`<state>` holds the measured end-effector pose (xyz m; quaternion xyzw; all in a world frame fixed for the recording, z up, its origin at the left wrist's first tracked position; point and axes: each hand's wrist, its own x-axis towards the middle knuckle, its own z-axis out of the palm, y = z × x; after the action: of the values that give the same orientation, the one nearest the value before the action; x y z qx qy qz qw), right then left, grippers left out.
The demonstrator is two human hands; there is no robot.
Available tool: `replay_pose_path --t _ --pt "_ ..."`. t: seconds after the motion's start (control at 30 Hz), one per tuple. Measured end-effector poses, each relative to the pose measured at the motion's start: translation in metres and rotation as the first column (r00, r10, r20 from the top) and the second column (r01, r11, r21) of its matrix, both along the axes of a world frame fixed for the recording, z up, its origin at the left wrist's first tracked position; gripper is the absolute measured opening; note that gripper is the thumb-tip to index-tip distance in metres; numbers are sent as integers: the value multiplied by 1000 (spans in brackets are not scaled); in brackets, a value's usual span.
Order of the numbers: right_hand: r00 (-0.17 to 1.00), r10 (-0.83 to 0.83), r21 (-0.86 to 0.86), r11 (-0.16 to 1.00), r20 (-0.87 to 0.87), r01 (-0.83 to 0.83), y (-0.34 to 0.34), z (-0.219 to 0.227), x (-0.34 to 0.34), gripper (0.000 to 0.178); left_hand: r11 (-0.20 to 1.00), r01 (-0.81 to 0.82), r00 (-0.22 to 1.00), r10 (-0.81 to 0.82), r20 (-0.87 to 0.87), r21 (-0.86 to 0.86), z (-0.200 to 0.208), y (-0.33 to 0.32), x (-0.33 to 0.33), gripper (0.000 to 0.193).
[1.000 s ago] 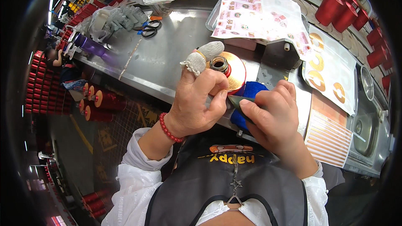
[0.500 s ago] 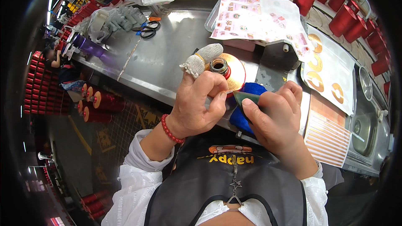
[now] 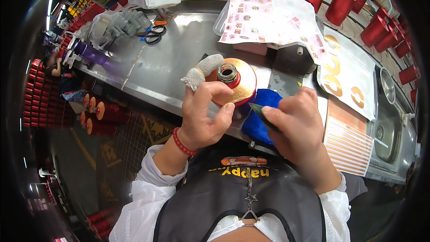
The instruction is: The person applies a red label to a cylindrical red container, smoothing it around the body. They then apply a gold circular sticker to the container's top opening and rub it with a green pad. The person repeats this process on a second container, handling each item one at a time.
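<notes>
A red bottle with an uncapped, dark-mouthed neck and a gold ring-shaped label on its shoulder stands in front of me. My left hand is at its near left side, thumb and index finger apart, index fingertip at the label's edge. A knitted finger cover, banded in yellow, sits on another finger beside the neck. My right hand grips a dark green, pointed flat scraper, its tip just right of the bottle and apart from it. Beneath that hand lies a folded blue cloth.
Gold ring labels lie on a white sheet at right, near a striped strip sheet and a sink. Behind stands a black block. Scissors rest at left. Red bottles line the curved conveyor.
My left thumb and index finger have parted from their pinch at the label's edge. My right hand has drawn the scraper slightly away from the bottle, whose gold label shows more fully.
</notes>
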<state>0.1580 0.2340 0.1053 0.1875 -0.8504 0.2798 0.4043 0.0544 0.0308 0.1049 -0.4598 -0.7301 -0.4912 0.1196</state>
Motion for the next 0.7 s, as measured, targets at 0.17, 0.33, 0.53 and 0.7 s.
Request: replay_pose_path --t 0.17,0.33,0.53,0.7 --pt "997 -50 194 979 -56 60 -1 4 -7 31 999 -33 997 34 -76 9 1 0 0 29" --pt "985 -118 194 971 -124 140 7 -1 -6 34 999 -25 995 27 -92 26 -2 -3 -1 31" --pt "989 -96 -144 983 111 112 12 -15 12 25 999 -36 993 39 -112 30 -13 -6 -1 35" --pt "905 59 -445 883 421 149 22 -11 27 32 997 -76 955 75 -286 6 -12 -1 2 38"
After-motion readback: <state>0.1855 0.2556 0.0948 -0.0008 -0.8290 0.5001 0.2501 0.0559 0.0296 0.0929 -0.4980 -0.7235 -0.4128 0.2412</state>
